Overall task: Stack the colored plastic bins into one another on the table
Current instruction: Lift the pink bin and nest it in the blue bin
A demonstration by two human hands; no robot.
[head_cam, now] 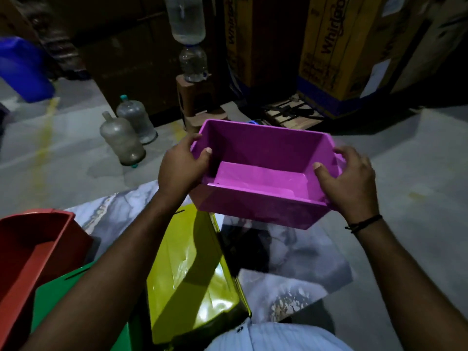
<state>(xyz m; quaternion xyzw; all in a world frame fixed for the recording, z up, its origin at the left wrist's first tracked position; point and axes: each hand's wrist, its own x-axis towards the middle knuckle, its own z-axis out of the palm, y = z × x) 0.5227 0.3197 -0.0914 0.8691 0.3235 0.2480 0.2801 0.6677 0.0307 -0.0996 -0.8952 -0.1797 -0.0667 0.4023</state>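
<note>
Purple bin [263,173] held aloft just beyond yellow bin [195,274], left hand [181,168] and right hand [349,181] gripping opposite rims; level it, align walls, then lower.

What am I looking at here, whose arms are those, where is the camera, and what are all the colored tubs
There is no machine here. The one picture comes from a wide-angle camera worn on a person's head, looking forward and down, so the two arms reaching out are that person's own. The left hand and the right hand grip opposite ends of an empty purple bin, thumbs hooked over its rim, holding it up in the air. Below it, on a marble-patterned table, sit more plastic bins: a yellow bin just under the purple one, a green bin partly hidden by the left arm, and a red bin at the far left. Behind are dusty water jugs on the floor and cardboard boxes.
</note>
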